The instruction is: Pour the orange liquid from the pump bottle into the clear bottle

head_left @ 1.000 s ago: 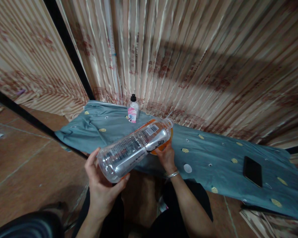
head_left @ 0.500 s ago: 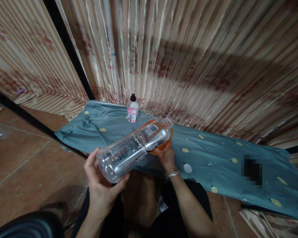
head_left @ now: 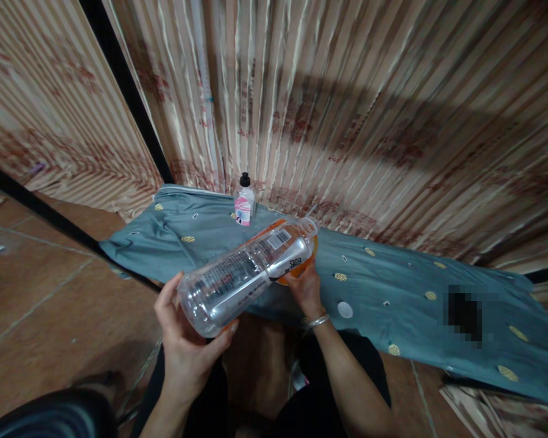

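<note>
Striped satin curtains [head_left: 347,109] behind, a low desk under a teal patterned cloth [head_left: 393,280], brown tiled floor [head_left: 50,304] at left. Over the desk's near edge, a clear plastic bottle [head_left: 244,274] held nearly flat, mouth tilted up toward an orange cup [head_left: 301,267]. Left hand [head_left: 187,347], grip clenched around the bottle's base. Right hand [head_left: 305,289], grip closed on the orange cup at the bottle's neck. Farther back, a small pink-labelled bottle [head_left: 245,204] upright; a white cap [head_left: 345,309] on the cloth just beside the right wrist.
</note>
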`<state>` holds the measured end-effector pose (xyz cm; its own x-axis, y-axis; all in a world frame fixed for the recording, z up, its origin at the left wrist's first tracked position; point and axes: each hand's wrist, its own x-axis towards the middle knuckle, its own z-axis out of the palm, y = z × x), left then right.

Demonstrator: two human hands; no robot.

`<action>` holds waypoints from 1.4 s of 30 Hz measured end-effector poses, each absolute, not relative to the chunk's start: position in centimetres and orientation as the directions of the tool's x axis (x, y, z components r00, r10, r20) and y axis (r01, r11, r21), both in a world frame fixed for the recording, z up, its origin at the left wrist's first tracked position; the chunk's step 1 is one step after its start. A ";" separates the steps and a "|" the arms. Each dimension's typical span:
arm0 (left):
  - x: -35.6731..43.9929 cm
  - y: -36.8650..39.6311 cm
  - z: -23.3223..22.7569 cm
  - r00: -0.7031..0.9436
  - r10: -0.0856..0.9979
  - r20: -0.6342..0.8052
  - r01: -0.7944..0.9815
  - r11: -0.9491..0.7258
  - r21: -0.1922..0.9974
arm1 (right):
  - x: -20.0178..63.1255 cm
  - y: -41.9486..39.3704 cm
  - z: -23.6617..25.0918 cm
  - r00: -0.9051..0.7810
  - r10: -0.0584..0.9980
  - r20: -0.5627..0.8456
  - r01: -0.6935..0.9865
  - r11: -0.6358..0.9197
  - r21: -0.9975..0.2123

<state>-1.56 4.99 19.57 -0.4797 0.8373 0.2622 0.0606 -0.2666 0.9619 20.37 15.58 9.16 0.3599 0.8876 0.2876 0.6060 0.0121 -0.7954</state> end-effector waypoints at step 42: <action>-1.7 5.1 19.0 -0.475 0.819 0.322 0.091 -0.318 0.944 | 20.1 15.5 9.7 0.370 0.890 0.266 0.585 0.000 -0.811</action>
